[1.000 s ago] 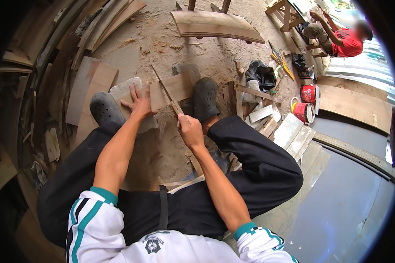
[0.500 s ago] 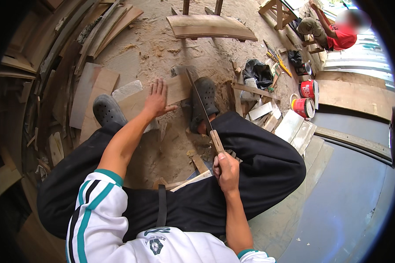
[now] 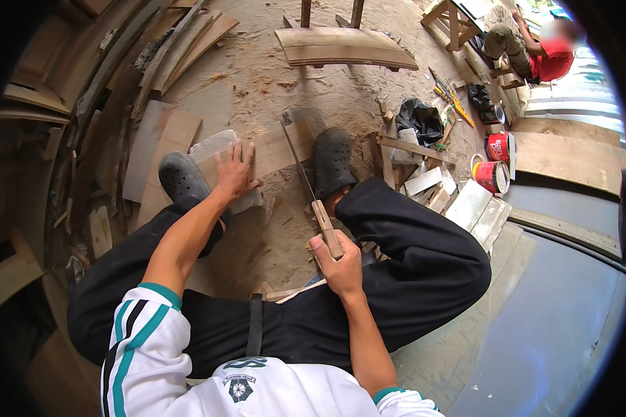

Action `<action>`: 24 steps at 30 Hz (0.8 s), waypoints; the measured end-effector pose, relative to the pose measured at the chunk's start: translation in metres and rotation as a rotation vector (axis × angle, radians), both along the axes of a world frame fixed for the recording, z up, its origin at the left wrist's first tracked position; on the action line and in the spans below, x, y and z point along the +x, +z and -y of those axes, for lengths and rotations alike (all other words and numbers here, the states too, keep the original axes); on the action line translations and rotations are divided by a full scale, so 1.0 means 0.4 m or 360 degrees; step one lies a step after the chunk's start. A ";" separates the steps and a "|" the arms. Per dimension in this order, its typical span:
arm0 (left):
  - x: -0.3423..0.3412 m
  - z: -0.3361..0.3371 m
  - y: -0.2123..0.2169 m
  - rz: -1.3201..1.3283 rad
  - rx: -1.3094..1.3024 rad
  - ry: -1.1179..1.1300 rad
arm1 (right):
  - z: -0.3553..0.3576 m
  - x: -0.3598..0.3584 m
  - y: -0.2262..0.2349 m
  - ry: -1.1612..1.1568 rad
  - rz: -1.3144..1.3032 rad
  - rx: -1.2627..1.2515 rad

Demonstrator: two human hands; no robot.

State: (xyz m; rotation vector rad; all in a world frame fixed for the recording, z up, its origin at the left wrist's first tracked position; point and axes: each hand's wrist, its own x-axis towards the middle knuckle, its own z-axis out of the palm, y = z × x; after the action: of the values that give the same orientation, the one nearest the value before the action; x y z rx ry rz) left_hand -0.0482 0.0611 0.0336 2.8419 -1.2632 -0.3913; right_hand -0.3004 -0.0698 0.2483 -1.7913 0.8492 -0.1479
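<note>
Head view. A hand saw (image 3: 306, 177) is held by its wooden handle in the right hand (image 3: 335, 260), the fingers clenched around the grip. The blade runs up and away from the body, its far end reaching the wooden board (image 3: 275, 149) that lies on the sawdust-covered ground (image 3: 257, 83). The left hand (image 3: 234, 170) is pressed flat on the board, fingers spread and grasping nothing, just beside a pale flat stone (image 3: 215, 149) near the board's left end. The board is pinned from both sides by the dark clogs: the left clog (image 3: 182, 177) near the left hand, the right clog (image 3: 332, 160) just right of the blade.

The step in hand is judged to be a saw cut across the board, with the blade drawn back toward the body (the handle sits close to the right knee). The next stroke calls for a straight push along the blade's own line while the left hand keeps the board down.

Room for the stroke is narrow. The blade passes close to the right clog on one side, and the left-hand fingers lie well apart on the other. Offcuts (image 3: 424, 184) and red paint cans (image 3: 494, 163) crowd the right; stacked planks (image 3: 153, 62) line the left. A curved wooden bench (image 3: 344, 48) stands beyond, and another person (image 3: 535, 48) sits far off at upper right.
</note>
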 end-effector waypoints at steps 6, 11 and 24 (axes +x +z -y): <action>0.044 -0.004 -0.017 0.0018 0.0159 0.0016 | -0.016 0.013 0.006 -0.0034 -0.0042 -0.0081; 0.076 -0.011 -0.007 -0.0042 0.0153 -0.0085 | -0.020 0.014 -0.001 -0.0029 -0.0107 -0.0074; 0.064 -0.002 0.004 -0.0116 0.0092 0.0037 | -0.052 0.096 -0.023 0.0031 -0.0157 -0.0045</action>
State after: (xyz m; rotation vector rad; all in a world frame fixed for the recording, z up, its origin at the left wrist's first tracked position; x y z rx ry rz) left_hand -0.0227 0.0620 0.0350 2.8579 -1.2253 -0.5340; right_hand -0.2622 -0.0489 0.2391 -1.8454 0.9029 -0.0596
